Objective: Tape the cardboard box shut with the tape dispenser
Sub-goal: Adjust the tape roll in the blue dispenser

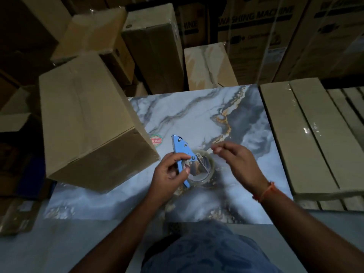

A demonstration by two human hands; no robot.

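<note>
A tall brown cardboard box [86,119] stands on the left part of the marble-patterned slab [197,115], its top flaps closed. My left hand [169,174] grips the handle of a blue tape dispenser [182,146] that carries a roll of clear tape [204,170], just right of the box's near corner. My right hand [236,160] hovers to the right of the roll, thumb and fingertips pinched together, apparently on the loose end of the clear tape, which is hard to make out.
Long flat cartons [307,134] lie along the slab's right side. More cardboard boxes [153,46] and large appliance cartons [266,26] crowd the back and left. A round red sticker [156,140] sits on the slab beside the box.
</note>
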